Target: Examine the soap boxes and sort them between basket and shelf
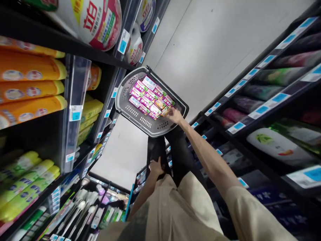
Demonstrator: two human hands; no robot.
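Note:
A grey plastic shopping basket (120, 98) with black handles stands on the floor in front of my legs. Rows of small purple-and-white boxed packs (148, 95) lie in it, with a few orange-and-yellow ones among them. My right hand (174, 116) reaches over the basket's near right side, its fingers pinched at a small orange-and-white pack (165, 112) at the end of the rows. The fingertips partly cover that pack. Against my dark-clothed leg, below the basket, rests my left hand (156, 166), fingers apart and holding nothing.
On the left, shelves carry large white detergent bottles (100, 20), orange bags (27, 82) and yellow-green packs (23, 189). Long-handled brushes (80, 209) hang at the lower left. Shelves of bagged goods and bottles (278, 144) line the right. Pale floor (205, 48) runs between them.

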